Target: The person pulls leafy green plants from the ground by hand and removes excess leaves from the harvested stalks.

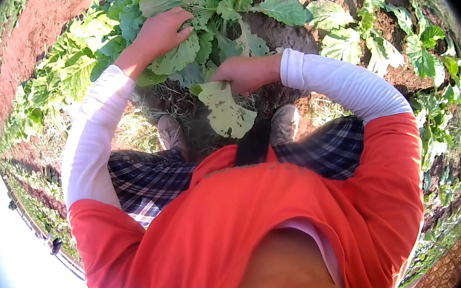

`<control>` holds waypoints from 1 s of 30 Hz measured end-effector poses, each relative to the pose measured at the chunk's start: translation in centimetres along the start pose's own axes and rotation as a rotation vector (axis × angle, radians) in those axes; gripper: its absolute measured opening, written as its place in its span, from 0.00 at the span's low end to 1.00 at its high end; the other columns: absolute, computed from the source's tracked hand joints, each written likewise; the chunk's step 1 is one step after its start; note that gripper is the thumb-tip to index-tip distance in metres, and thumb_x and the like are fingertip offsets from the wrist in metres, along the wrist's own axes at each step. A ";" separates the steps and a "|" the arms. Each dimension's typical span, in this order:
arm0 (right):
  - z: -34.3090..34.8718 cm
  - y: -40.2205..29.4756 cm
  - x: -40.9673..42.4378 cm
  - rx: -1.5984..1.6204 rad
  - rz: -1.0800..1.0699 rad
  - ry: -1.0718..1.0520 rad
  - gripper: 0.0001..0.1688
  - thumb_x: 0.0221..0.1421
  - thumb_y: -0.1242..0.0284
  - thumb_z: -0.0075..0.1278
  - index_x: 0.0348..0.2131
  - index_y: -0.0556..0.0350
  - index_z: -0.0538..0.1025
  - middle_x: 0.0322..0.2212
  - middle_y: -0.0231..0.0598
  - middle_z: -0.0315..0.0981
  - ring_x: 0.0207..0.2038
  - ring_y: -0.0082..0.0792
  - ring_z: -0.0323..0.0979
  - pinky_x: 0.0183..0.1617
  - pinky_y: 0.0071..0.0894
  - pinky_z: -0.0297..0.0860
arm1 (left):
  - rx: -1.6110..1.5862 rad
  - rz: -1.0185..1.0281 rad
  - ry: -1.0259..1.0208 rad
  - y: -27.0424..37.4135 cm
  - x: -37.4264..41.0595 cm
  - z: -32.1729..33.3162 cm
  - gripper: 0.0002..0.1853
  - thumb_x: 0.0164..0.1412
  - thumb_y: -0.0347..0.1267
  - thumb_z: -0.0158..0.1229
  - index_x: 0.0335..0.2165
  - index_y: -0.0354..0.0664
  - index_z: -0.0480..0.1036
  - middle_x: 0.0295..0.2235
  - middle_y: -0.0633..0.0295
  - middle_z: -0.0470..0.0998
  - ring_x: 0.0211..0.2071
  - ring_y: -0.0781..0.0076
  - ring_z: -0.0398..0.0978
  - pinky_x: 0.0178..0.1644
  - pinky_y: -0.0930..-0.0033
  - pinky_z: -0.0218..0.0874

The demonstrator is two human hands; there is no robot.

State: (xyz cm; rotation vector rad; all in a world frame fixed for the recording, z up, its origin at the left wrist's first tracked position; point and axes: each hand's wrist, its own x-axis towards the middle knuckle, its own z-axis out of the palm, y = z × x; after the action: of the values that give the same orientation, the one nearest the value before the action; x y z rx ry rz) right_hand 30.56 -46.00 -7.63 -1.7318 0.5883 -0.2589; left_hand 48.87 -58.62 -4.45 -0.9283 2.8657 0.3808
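Note:
A large leafy green plant point(214, 12), its leaves pitted with holes, grows from the soil in front of me. My left hand point(167, 31) lies among its leaves at the upper left, fingers bent over them; whether it grips a leaf cannot be told. Closed at the plant's near side is my right hand point(245, 73), around the base of a pale, hole-riddled leaf point(228, 109) that hangs down towards my lap. The fingertips of the right hand are hidden. Both of my forearms wear white sleeves.
My two shoes point(284, 124) stand on soil and dry grass below the plant. More leafy plants point(75, 72) run along the row at the left, and others point(372, 31) grow at the right. Reddish bare soil point(38, 20) lies beyond the row at the upper left.

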 end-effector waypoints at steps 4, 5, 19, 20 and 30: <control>-3.1 2.5 0.6 0.220 0.335 0.369 0.14 0.49 0.69 0.40 0.34 0.61 0.68 0.18 0.38 0.71 0.10 0.28 0.64 0.15 0.26 0.62 | 0.043 0.018 0.057 -0.5 -0.2 -0.1 0.15 0.51 0.38 0.50 0.38 0.44 0.68 0.36 0.61 0.71 0.36 0.60 0.70 0.37 0.61 0.63; -3.9 4.3 0.6 0.054 0.366 0.475 0.16 0.48 0.69 0.40 0.35 0.63 0.68 0.17 0.43 0.70 0.10 0.32 0.65 0.16 0.29 0.64 | 0.055 0.022 0.058 -0.7 -0.1 0.0 0.15 0.51 0.38 0.50 0.38 0.44 0.68 0.35 0.61 0.71 0.36 0.59 0.70 0.37 0.61 0.63; -4.4 5.1 0.8 0.321 0.348 0.900 0.14 0.49 0.67 0.42 0.32 0.60 0.69 0.20 0.37 0.69 0.16 0.29 0.67 0.23 0.29 0.65 | 0.042 -0.019 0.053 -2.0 0.2 -0.2 0.15 0.53 0.38 0.49 0.40 0.45 0.68 0.37 0.60 0.72 0.37 0.57 0.70 0.38 0.62 0.63; -4.6 5.8 1.2 0.222 0.339 0.843 0.14 0.47 0.68 0.44 0.32 0.60 0.69 0.22 0.40 0.70 0.19 0.33 0.68 0.25 0.32 0.65 | 0.045 -0.022 0.044 -1.9 0.0 -0.3 0.15 0.53 0.38 0.49 0.40 0.45 0.68 0.37 0.60 0.72 0.37 0.57 0.70 0.38 0.62 0.63; -5.5 8.5 4.5 -0.678 0.472 0.843 0.15 0.43 0.77 0.43 0.36 0.59 0.67 0.23 0.47 0.71 0.29 0.48 0.71 0.31 0.42 0.67 | 0.020 0.001 0.028 -2.0 0.1 -0.5 0.16 0.52 0.38 0.51 0.39 0.45 0.68 0.36 0.60 0.72 0.36 0.58 0.70 0.37 0.63 0.62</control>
State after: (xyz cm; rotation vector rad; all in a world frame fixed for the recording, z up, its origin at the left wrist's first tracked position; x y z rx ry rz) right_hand 29.73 -54.18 -15.01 -2.0094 1.8394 -0.4923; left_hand 49.94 -60.33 -4.44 -0.9369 2.8894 0.3413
